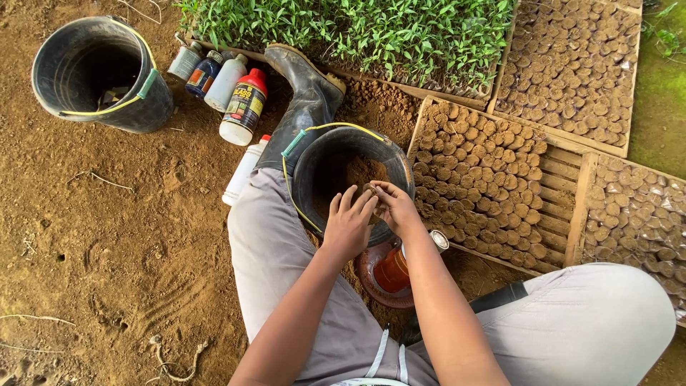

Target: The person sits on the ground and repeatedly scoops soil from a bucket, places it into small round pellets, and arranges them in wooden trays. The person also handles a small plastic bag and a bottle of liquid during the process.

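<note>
Bare brown soil [107,236] covers the ground. Along the top runs a wooden tray of green seedlings [357,32], and to the right lie slatted wooden trays [557,214] packed with rows of small soil-filled pots [486,171].

The person sits with grey-trousered legs spread, a black rubber boot [307,100] stretching toward the seedlings. Between the knees a black bucket [314,171] with a yellow cord on its rim leans against the left leg, some loose soil inside. A second black bucket [100,75] lies tipped at the upper left, well apart. Beside the boot stands a cluster of bottles [221,89], and a white bottle [243,171] lies by the left thigh. An orange-brown container [391,271] sits below the near bucket.

Over that bucket's mouth, the left hand [349,225] is cupped, fingers curled loosely. The right hand [393,207] pinches a small soil-coloured piece [370,190], probably one of the little pots, touching the left fingertips.
</note>
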